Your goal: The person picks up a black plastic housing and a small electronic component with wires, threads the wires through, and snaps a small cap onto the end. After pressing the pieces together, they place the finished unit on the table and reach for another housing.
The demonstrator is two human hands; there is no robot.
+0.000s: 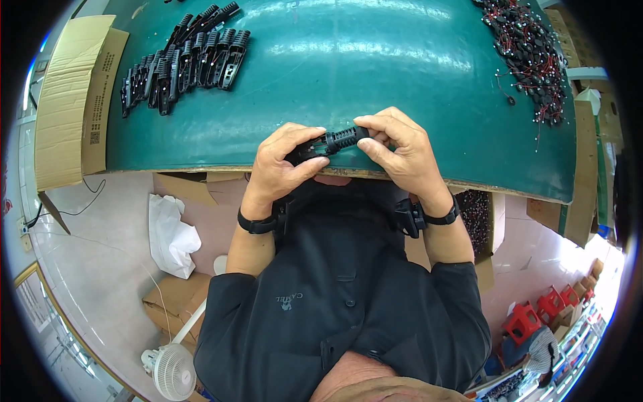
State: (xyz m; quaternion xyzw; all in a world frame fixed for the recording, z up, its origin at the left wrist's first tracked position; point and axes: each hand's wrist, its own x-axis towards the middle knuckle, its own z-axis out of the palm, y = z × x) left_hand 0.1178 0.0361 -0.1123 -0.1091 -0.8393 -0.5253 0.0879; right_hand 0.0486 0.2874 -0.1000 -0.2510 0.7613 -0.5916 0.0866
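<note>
Between my two hands, just above the near edge of the green table (pixel 321 90), is a black plastic housing (pixel 343 139) with a ribbed, slotted end. My left hand (pixel 284 154) is closed on its wider body, thumb and fingers pinching either side. At the ribbed end, my right hand (pixel 402 144) pinches the dark tip between thumb and forefinger. Whether that tip is a separate part cannot be made out. Several similar black housings (pixel 194 60) lie in rows at the far left.
A heap of small round black parts with red wires (pixel 526 60) lies at the far right. An upright cardboard box (pixel 74 100) borders the table's left side. Below are a white bag (pixel 173 234), a white fan (pixel 174 372), a carton (pixel 175 301) and red stools (pixel 522 323).
</note>
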